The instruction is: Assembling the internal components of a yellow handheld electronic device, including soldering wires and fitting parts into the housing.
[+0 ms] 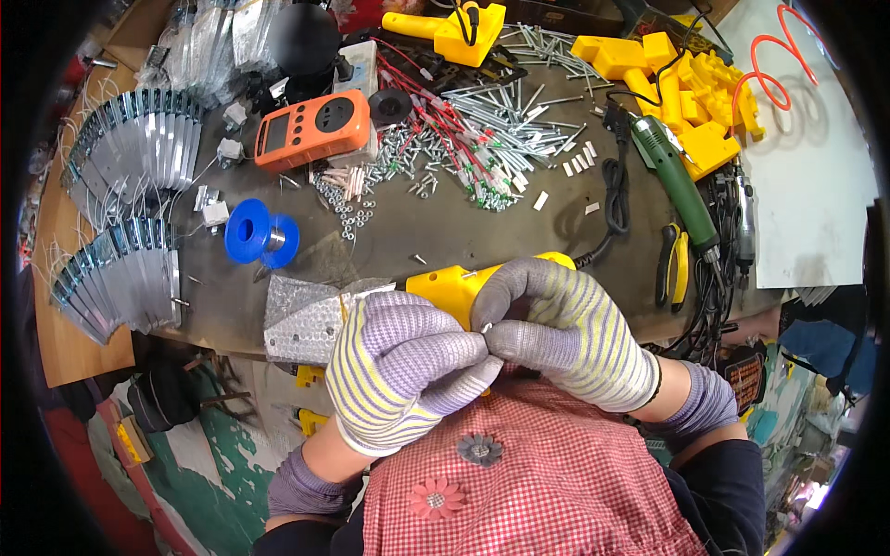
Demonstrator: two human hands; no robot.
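My left hand (399,357) and my right hand (561,329), both in striped knit gloves, meet fingertip to fingertip in front of my apron. A tiny shiny metal piece (486,327) shows between the thumb and forefinger of my right hand; its kind is too small to make out. The left fingers are pressed together right against it, and what they pinch is hidden. Just beyond the hands lies a yellow plastic housing (440,285), partly covered by the right glove. A bubble-wrap sheet (301,320) lies by my left hand.
Beyond are a blue spool (246,232), an orange multimeter (313,130), and heaps of screws (408,148) and long bolts (505,102). On the right lie a green power tool (677,181), pliers (672,267) and yellow housings (695,93). Stacked metal plates (134,148) stand left.
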